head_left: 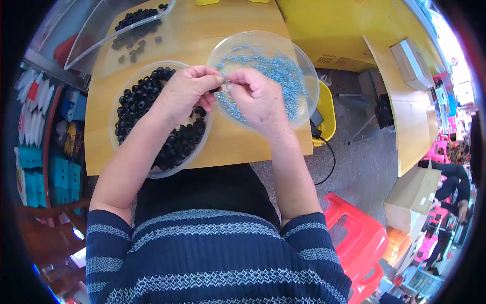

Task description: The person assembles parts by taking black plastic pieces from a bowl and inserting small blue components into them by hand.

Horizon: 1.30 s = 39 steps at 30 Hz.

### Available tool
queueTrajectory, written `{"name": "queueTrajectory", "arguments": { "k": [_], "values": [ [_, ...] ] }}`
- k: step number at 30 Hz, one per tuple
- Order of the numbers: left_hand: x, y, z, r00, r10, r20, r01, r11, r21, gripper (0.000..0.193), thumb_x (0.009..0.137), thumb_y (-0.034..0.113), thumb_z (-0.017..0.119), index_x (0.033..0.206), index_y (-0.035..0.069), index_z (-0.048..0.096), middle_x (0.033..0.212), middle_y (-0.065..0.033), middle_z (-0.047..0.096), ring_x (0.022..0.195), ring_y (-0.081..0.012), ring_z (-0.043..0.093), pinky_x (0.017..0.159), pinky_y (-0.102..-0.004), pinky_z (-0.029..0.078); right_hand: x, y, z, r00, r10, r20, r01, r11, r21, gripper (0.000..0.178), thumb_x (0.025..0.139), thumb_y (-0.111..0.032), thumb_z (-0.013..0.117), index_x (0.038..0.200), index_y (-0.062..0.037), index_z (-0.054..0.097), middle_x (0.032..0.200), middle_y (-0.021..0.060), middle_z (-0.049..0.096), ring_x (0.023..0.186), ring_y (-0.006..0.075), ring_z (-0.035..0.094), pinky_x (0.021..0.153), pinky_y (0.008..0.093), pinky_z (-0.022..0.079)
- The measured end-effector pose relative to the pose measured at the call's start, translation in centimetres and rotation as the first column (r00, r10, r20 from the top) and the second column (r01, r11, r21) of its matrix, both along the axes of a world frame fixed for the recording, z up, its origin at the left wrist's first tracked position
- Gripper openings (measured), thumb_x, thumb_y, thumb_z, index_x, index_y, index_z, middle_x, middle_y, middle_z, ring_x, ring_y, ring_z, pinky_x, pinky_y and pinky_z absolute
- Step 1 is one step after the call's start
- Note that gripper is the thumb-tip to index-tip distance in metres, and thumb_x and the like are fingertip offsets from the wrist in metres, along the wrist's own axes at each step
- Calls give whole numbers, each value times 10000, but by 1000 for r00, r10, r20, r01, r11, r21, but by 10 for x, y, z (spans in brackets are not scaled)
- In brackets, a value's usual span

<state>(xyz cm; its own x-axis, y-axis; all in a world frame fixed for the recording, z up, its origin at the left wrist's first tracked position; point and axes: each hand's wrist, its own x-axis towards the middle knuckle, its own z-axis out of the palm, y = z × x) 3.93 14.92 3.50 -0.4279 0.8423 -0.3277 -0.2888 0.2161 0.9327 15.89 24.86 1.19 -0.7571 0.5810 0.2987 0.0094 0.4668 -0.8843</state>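
My left hand (187, 91) and my right hand (257, 96) meet fingertip to fingertip between two round tubs. A black knob-like piece (215, 90) shows under the fingers of my left hand, which is closed on it. The thumb and forefinger of my right hand are pinched together at the same spot; what they hold is too small and covered to name. Many round black knob-like pieces (174, 152) fill the left tub (112, 114), below my left forearm. Small bluish metallic pieces (283, 76) lie in the clear right tub (313, 76), partly behind my right hand.
At the far left of the wooden table (238, 157), a clear box (96, 48) holds more black pieces. A yellow bin (329, 114) stands beyond the table's right edge, a black cable (331, 162) running from it. Red plastic stools (357, 235) and a cardboard box (412, 200) are to my right.
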Motion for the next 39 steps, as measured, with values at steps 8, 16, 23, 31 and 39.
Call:
{"name": "queueTrajectory", "arguments": {
  "k": [8, 16, 23, 31, 39],
  "values": [
    [-1, 0, 1, 992, -122, -11, 122, 992, -24, 96, 786, 135, 530, 810, 43, 549, 678, -12, 545, 467, -48, 483, 407, -185, 425, 4, -1, 8, 1000, -21, 4, 21, 994, 106, 132, 706, -20, 513, 825, 1, 567, 739, 93, 594, 672, 123, 566, 599, 243, 446],
    [-3, -2, 9, 990, -139, 2, 139, 989, -48, 128, 779, 146, 535, 808, 25, 564, 673, -22, 555, 463, -46, 488, 415, -172, 430, 3, 0, 11, 997, 36, -70, -39, 998, -39, 119, 674, 5, 479, 763, -25, 553, 690, 133, 558, 649, 261, 561, 583, 319, 445],
    [3, -3, 18, 937, -153, -315, 111, 983, -149, 162, 765, 174, 546, 789, 15, 567, 630, 0, 530, 467, -41, 479, 434, -174, 411, 4, 1, 6, 998, 26, -61, -21, 996, 88, 115, 680, 1, 504, 781, -17, 555, 693, 89, 566, 620, 165, 542, 565, 261, 435],
    [0, -6, 13, 940, -144, -308, 117, 988, -106, 186, 764, 192, 510, 804, 19, 567, 584, 6, 506, 469, -56, 470, 436, -188, 391, 6, 7, 7, 984, 159, -85, -180, 843, -507, 82, 723, -29, 513, 800, -7, 531, 701, 56, 557, 632, 137, 549, 574, 265, 457],
    [4, -10, 17, 706, -142, -694, 134, 989, -66, 173, 735, 179, 519, 751, 13, 561, 554, -18, 500, 512, -83, 459, 509, -229, 389, 3, 9, 9, 972, 211, -101, -221, 685, -694, 91, 771, -54, 521, 848, -7, 510, 722, 43, 546, 649, 101, 532, 598, 225, 455]
  ]
}}
